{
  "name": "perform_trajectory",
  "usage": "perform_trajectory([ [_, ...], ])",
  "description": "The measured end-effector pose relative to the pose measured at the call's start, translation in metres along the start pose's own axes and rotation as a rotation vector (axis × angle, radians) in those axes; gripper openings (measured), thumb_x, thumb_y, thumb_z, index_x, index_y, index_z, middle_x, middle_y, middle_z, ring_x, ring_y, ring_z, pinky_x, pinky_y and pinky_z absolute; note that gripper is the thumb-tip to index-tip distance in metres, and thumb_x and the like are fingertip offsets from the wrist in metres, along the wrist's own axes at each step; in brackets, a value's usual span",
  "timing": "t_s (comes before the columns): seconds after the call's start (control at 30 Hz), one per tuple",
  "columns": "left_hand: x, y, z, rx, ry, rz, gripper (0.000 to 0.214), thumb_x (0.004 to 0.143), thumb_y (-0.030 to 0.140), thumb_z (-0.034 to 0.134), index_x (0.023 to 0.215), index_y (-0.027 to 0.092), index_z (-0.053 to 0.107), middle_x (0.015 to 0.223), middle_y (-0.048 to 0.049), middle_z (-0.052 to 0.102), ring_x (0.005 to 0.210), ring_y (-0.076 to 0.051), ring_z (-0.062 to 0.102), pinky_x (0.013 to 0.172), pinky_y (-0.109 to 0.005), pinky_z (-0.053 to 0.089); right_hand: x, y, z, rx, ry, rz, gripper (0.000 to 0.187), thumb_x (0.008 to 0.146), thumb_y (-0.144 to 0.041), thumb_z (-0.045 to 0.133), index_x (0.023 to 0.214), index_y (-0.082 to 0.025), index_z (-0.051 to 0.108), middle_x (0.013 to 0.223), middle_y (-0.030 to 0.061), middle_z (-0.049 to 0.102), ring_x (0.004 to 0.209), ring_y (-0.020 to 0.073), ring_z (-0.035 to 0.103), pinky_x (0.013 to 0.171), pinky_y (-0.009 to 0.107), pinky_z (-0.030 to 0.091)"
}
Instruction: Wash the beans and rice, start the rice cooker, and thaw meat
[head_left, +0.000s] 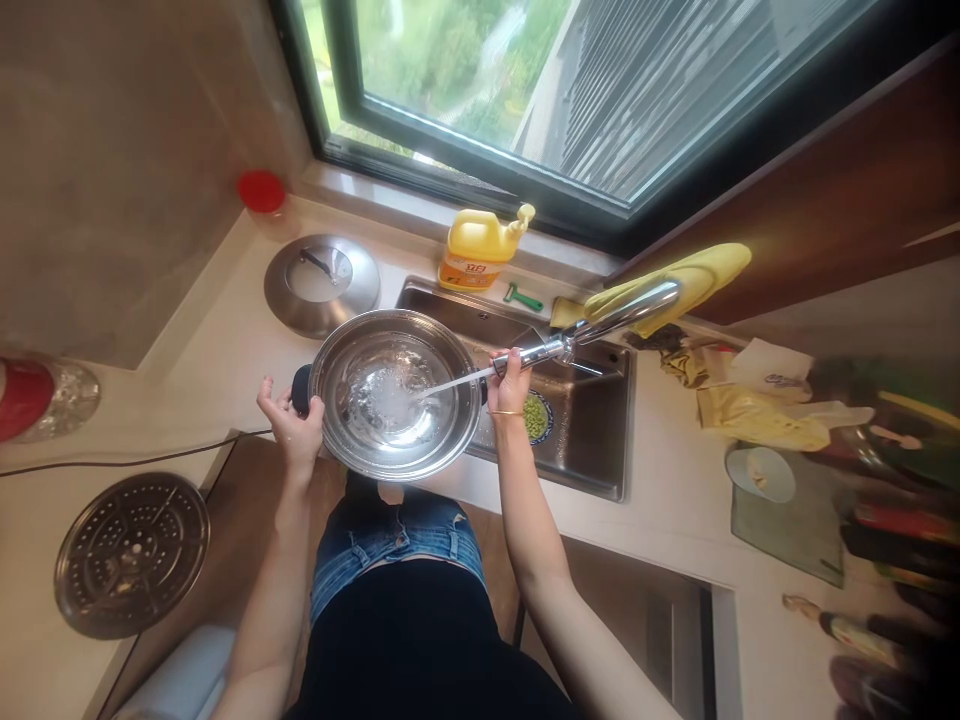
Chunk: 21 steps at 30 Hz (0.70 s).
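Observation:
A round stainless steel pot point(352, 440) is held level at the sink's left side, with water in it. My left hand point(294, 425) grips its black side handle point(301, 388), thumb near the rim. My right hand point(510, 385) is closed around the end of the chrome faucet point(536, 355), by the pot's right edge. From the faucet a stream of water point(457, 382) runs into the pot and splashes in its middle. Part of the right handle is hidden behind my right hand. Below my right wrist, a patterned bowl of green beans or peas point(536, 418) sits in the sink point(592, 440).
A steel lid point(281, 290) lies on the counter at the back left. Behind the sink are a yellow detergent jug point(474, 245) and a green peeler point(523, 297). A perforated steamer plate point(133, 555) lies left, near a black cord point(135, 460). A yellow cloth point(712, 270) hangs over the faucet.

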<state>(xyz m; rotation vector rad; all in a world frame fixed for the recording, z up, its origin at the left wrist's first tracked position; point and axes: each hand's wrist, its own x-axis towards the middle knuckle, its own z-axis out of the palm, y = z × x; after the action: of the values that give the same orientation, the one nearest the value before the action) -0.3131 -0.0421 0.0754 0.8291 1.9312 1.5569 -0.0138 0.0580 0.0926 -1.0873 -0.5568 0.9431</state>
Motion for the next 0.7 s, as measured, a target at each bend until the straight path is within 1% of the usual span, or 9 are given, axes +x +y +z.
perform_trajectory([
  [0.23,0.001,0.001,0.000,-0.004,-0.005,-0.014,0.080,0.073,0.015,0.064,0.143,0.012,0.025,0.117,-0.0183,0.057,0.100,-0.021,0.068,0.099,-0.043,0.052,0.003,0.006,-0.002,-0.035,0.018,-0.056,0.035,0.073,-0.048,0.074,0.083,-0.025,0.051,0.074,-0.0078,0.060,0.071,0.0112,0.063,0.085,0.030,0.053],
  [0.37,0.000,0.004,0.001,-0.008,-0.007,-0.013,0.080,0.072,0.015,0.064,0.142,0.011,0.025,0.116,-0.0188,0.056,0.099,-0.021,0.068,0.098,-0.043,0.053,0.000,0.014,-0.003,-0.020,0.020,-0.042,0.038,0.071,-0.048,0.077,0.085,-0.025,0.051,0.072,-0.0087,0.061,0.068,0.0104,0.064,0.078,0.027,0.054],
  [0.43,-0.001,0.007,0.001,0.011,-0.010,-0.009,0.079,0.073,0.015,0.064,0.142,0.011,0.025,0.118,-0.0191,0.056,0.102,-0.021,0.067,0.098,-0.042,0.053,-0.001,0.018,-0.002,-0.041,0.008,0.002,0.040,0.069,-0.048,0.078,0.086,-0.025,0.050,0.072,-0.0082,0.063,0.069,0.0114,0.066,0.074,0.027,0.055],
  [0.6,-0.003,0.016,0.005,0.039,-0.005,0.022,0.078,0.073,0.016,0.063,0.142,0.009,0.027,0.127,-0.0236,0.052,0.123,-0.026,0.058,0.101,-0.040,0.052,-0.004,0.017,-0.001,-0.140,-0.022,0.072,0.043,0.065,-0.048,0.080,0.084,-0.024,0.050,0.071,-0.0068,0.066,0.072,0.0149,0.070,0.072,0.029,0.057],
  [0.7,-0.003,0.018,0.006,0.037,0.001,0.016,0.079,0.072,0.016,0.063,0.142,0.007,0.027,0.126,-0.0255,0.052,0.127,-0.028,0.056,0.102,-0.041,0.051,-0.006,0.016,-0.004,-0.154,-0.034,0.081,0.044,0.066,-0.048,0.080,0.085,-0.023,0.049,0.071,-0.0067,0.066,0.072,0.0157,0.071,0.072,0.030,0.057],
])
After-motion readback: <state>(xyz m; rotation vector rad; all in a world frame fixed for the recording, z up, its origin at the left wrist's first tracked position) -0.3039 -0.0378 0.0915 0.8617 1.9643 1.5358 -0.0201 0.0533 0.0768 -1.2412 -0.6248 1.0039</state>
